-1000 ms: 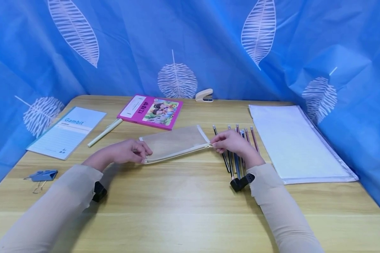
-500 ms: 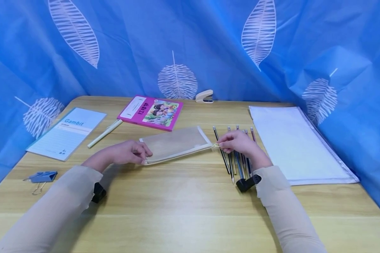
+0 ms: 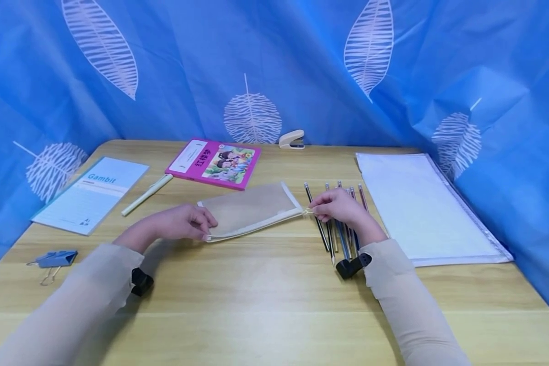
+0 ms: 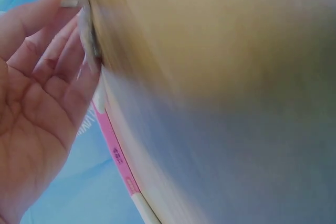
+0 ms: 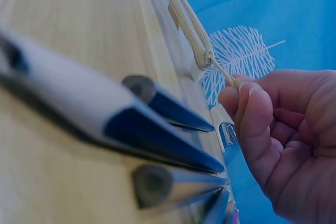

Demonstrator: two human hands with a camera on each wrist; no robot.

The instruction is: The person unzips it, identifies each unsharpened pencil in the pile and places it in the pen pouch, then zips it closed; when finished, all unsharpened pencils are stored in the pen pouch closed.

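Note:
A beige see-through zipper pouch [image 3: 251,206] lies in the middle of the table, its zipper edge towards me and a little raised. My left hand [image 3: 186,222] pinches the pouch's near left corner between thumb and fingers. At the opposite end of the zipper, my right hand [image 3: 340,207] holds the thin cord pull [image 5: 224,73] between thumb and forefinger. The cord is drawn taut from the pouch's corner in the right wrist view. Beneath and beside that hand lie several pencils [image 3: 322,229], tips towards me, partly covered by it.
Behind the pouch is a pink book [image 3: 196,162], with a pale green pen [image 3: 147,194] at its left. Further left are a notebook [image 3: 91,195] and a blue binder clip [image 3: 57,258]. A stapler [image 3: 292,139] stands at the back; a large white zip bag [image 3: 421,208] lies right.
My right hand has moved slightly right from the pouch's corner, and the cord pull now stretches between them. My left hand keeps its hold on the left corner.

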